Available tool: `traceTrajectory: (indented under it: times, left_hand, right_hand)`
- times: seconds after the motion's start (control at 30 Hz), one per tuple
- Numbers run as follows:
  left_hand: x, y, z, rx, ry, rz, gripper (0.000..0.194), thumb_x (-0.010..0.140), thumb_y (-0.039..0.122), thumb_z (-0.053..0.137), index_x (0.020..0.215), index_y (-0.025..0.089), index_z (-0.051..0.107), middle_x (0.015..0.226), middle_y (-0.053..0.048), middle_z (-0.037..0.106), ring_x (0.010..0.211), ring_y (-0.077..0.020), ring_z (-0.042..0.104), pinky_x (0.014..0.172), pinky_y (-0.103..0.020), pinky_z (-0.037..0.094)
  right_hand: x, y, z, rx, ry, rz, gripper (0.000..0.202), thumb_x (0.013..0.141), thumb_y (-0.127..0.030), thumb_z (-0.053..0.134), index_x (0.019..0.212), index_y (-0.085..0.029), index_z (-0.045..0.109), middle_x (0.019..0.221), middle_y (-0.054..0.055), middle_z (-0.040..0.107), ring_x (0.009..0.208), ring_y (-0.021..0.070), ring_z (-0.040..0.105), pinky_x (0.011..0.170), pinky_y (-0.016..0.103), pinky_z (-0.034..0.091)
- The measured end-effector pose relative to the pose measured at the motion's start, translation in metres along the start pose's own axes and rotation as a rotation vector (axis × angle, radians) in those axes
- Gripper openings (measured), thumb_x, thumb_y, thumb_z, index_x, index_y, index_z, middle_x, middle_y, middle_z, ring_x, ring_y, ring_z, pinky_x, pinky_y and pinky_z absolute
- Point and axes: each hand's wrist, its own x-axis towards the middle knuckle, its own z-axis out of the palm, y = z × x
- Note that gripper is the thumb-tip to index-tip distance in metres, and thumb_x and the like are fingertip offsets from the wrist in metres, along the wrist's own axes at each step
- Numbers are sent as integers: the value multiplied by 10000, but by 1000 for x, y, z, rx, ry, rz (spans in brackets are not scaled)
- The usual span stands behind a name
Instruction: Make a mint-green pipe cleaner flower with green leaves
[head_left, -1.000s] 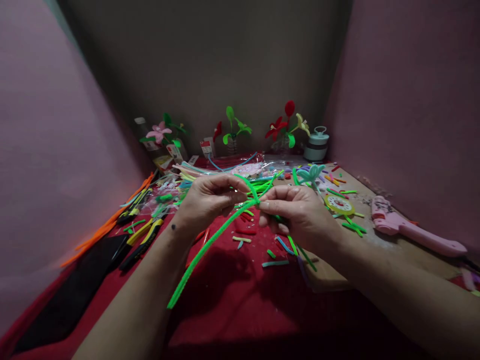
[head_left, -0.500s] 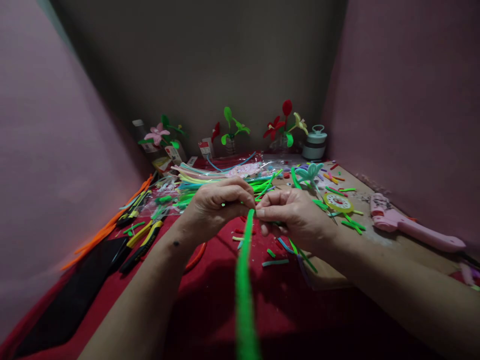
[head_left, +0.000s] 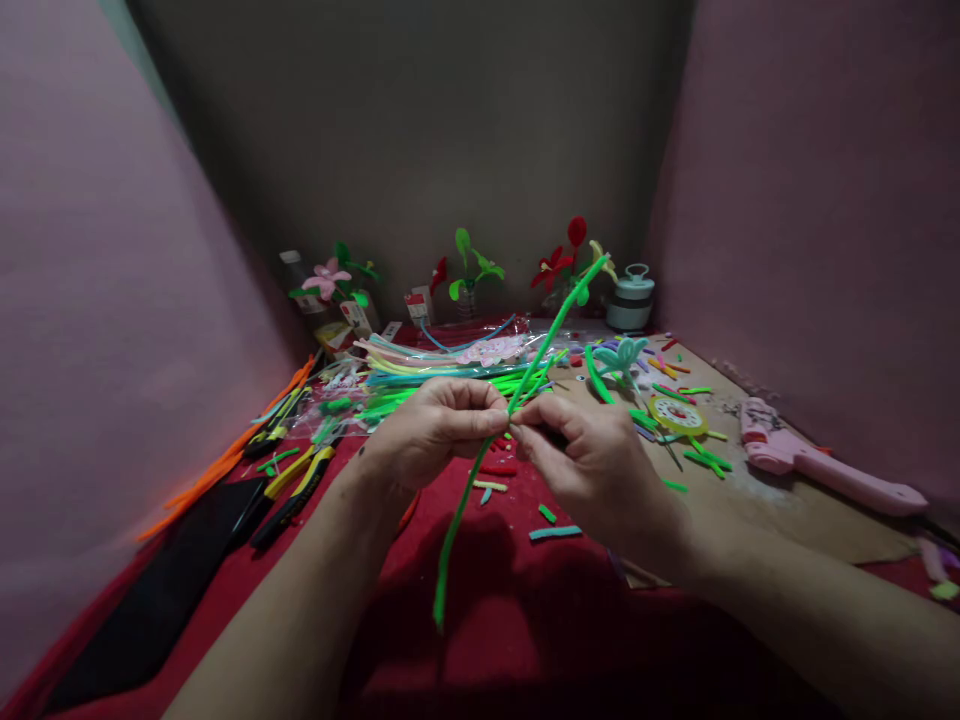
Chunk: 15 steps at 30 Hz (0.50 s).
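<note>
A long green pipe cleaner (head_left: 559, 322) runs slantwise between my hands, one end rising to the upper right and the other hanging down over the red cloth. My left hand (head_left: 450, 425) pinches it near its middle with thumb and forefinger. From the right, my right hand (head_left: 581, 455) has its fingertips closed on the same spot, touching the left fingertips. Whether a second strand is pinched there is too small to tell. Behind my hands lies a bundle of green pipe cleaners (head_left: 382, 402).
Pliers (head_left: 300, 485) and orange pipe cleaners (head_left: 217, 465) lie at the left. On the right board (head_left: 795, 515) are a pink glue gun (head_left: 825, 465), a yellow dial (head_left: 677, 414) and a teal flower (head_left: 621, 357). Fuzzy flowers and a lidded jar (head_left: 630, 300) stand behind.
The green pipe cleaner, which stretched toward me, now slants from upper right to lower left. Both hands have shifted slightly, their fingertips still together.
</note>
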Motion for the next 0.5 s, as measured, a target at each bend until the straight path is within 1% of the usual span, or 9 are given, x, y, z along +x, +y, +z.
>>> traceTrajectory:
  times: [0.03,0.13,0.2,0.27,0.37,0.43,0.5]
  left_hand:
    - [0,1,-1,-11,0,7,199,624,271,689,630,118,561,506,50,379,444,-33,244,432,-200,150]
    - [0,2,-6,-5,24,23,203,645,265,686,616,117,550,509,51,370,440,-29,231,424,-200,138]
    - [0,3,-9,38,51,41,199,668,267,674,623,117,551,509,53,369,441,-29,240,426,-199,149]
    - [0,3,-9,118,86,58,195,692,281,656,640,120,560,504,55,374,442,-34,254,429,-197,164]
    - [-1,5,-5,262,155,63,205,703,308,645,652,121,578,503,56,397,444,-40,277,433,-197,190]
    - [-2,7,-1,340,190,70,210,688,313,656,646,118,591,508,55,420,451,-44,297,436,-199,208]
    - [-2,9,1,383,197,83,207,660,305,676,629,117,596,504,55,435,455,-48,316,437,-202,221]
  right_hand:
    - [4,-1,-2,113,-40,83,135,785,-166,532,675,-171,611,573,18,598,506,105,503,511,239,375]
    - [14,0,-7,476,-221,361,112,743,-158,556,646,-154,611,533,13,597,442,93,510,438,216,398]
    - [18,4,-9,634,-310,495,97,722,-169,571,642,-135,614,560,38,628,427,100,536,417,218,430]
    - [20,10,-8,702,-335,564,86,705,-173,586,640,-124,614,584,59,649,427,112,561,414,228,461]
    - [20,13,-6,740,-310,620,73,703,-155,590,636,-127,597,574,60,652,417,121,577,408,237,486]
    - [20,13,-4,751,-296,644,71,708,-128,583,637,-133,582,561,54,649,411,123,581,405,237,491]
    - [20,11,-2,751,-302,666,87,718,-100,563,640,-138,566,560,50,648,417,124,587,418,241,496]
